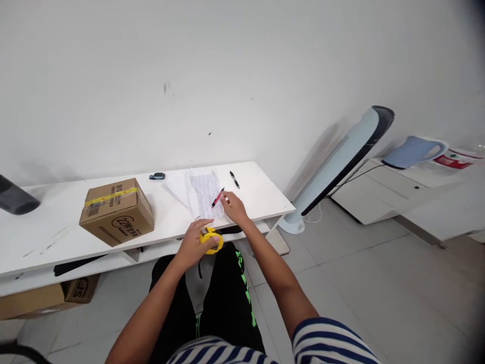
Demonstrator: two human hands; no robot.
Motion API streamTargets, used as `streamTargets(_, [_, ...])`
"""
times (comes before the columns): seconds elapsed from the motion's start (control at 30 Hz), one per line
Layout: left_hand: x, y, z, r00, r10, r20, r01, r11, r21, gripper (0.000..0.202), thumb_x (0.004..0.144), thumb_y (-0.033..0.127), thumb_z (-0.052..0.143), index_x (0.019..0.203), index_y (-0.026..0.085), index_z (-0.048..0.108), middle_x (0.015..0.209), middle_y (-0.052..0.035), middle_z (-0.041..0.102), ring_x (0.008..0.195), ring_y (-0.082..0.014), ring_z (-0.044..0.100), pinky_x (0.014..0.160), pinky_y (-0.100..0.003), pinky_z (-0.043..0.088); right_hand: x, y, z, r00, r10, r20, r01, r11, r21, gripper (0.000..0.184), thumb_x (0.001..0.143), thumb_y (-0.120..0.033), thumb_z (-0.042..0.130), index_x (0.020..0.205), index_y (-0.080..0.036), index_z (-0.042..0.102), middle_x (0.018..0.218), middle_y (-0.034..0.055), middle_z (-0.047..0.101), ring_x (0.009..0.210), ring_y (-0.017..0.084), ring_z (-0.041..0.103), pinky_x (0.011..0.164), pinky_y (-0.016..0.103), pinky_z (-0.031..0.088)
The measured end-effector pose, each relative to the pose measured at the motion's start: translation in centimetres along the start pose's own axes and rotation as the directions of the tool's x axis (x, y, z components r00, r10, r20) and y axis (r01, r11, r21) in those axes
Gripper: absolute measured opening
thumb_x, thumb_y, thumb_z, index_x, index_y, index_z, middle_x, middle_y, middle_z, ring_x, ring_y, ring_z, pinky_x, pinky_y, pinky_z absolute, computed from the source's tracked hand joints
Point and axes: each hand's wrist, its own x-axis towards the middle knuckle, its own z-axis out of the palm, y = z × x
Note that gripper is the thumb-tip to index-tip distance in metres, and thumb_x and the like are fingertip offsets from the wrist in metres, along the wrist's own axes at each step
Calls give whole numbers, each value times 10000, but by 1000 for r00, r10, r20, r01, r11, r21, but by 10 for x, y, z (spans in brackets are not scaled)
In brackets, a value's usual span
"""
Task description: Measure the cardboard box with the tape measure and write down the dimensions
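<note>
My left hand is wrapped round a yellow tape measure, just off the front edge of the white table. Over the table's edge, my right hand pinches a red and black pen. That pen slants above a sheet of paper covered in handwriting, and I cannot tell whether its tip touches the page. Loose white sheets lie under and to the left of the written one. A second, black pen rests on the table beyond my right hand.
A taped cardboard box stands on the white table, left of the papers. Behind it lies a small dark object. A tower fan stands right of the table. Farther right, a blue jug sits on a white cabinet.
</note>
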Motion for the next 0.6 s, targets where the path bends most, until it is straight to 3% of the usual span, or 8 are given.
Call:
streamTargets(0.03, [7, -2, 15, 1000, 13, -10, -12, 995, 100, 376, 676, 587, 741, 875, 267, 758, 1294, -103, 643, 1341, -388, 436, 1153, -609, 257, 17, 15, -6, 999, -5, 51, 15, 979, -201, 449, 988, -336, 325, 1354, -167, 525, 1334, 163, 561, 1130, 267, 562, 898, 397, 461])
streamTargets(0.1, [19, -7, 48, 995, 0, -96, 20, 976, 216, 374, 662, 627, 739, 733, 260, 741, 1326, -108, 623, 1386, -440, 344, 1153, -693, 80, 43, 37, -9, 967, -23, 252, 145, 869, -474, 518, 931, -146, 371, 1442, -191, 441, 1463, 160, 456, 1196, 293, 505, 906, 414, 435])
streamTargets(0.17, [28, -15, 78, 986, 27, -163, 17, 964, 264, 407, 673, 666, 713, 710, 262, 729, 1337, -101, 617, 1399, -453, 312, 1136, -708, -57, 57, 51, -5, 902, -51, 430, 310, 769, -559, 558, 905, -76, 365, 1436, -221, 458, 1482, 139, 438, 1203, 309, 476, 898, 421, 414])
streamTargets(0.23, [35, -21, 99, 982, 79, -174, -21, 950, 313, 401, 695, 671, 693, 754, 277, 739, 1364, -84, 600, 1414, -438, 301, 1139, -674, -133, 62, 60, 0, 859, -106, 500, 408, 730, -548, 531, 919, -81, 351, 1406, -230, 498, 1432, 136, 481, 1180, 314, 466, 886, 421, 395])
streamTargets(0.33, [41, -25, 111, 987, 120, -110, -67, 914, 400, 351, 741, 622, 675, 830, 292, 753, 1399, -77, 572, 1402, -406, 354, 1176, -627, -112, 59, 68, 3, 863, -158, 480, 418, 755, -504, 480, 941, -117, 351, 1368, -229, 541, 1308, 147, 538, 1099, 295, 482, 851, 401, 378])
streamTargets(0.43, [43, -28, 111, 987, 152, 52, -159, 873, 462, 319, 769, 537, 679, 896, 255, 758, 1489, -104, 470, 1396, -391, 379, 1200, -604, -55, 56, 76, 2, 884, -168, 437, 382, 797, -468, 439, 944, -133, 357, 1307, -217, 588, 1221, 143, 555, 1049, 278, 488, 833, 389, 368])
streamTargets(0.5, [42, -31, 109, 974, 171, 149, -223, 844, 487, 286, 772, 459, 692, 914, 220, 760, 1552, -115, 366, 1417, -408, 336, 1191, -612, -74, 57, 80, 0, 887, -195, 419, 383, 817, -432, 413, 933, -126, 363, 1254, -213, 607, 1247, 134, 550, 1065, 282, 482, 849, 401, 365])
streamTargets(0.6, [41, -36, 108, 962, 175, 209, -260, 819, 512, 254, 780, 398, 692, 916, 196, 764, 1577, -116, 311, 1433, -432, 288, 1173, -629, -116, 55, 84, -1, 914, -221, 340, 330, 893, -307, 306, 925, -165, 390, 1121, -180, 625, 1322, 137, 530, 1081, 284, 493, 890, 427, 373])
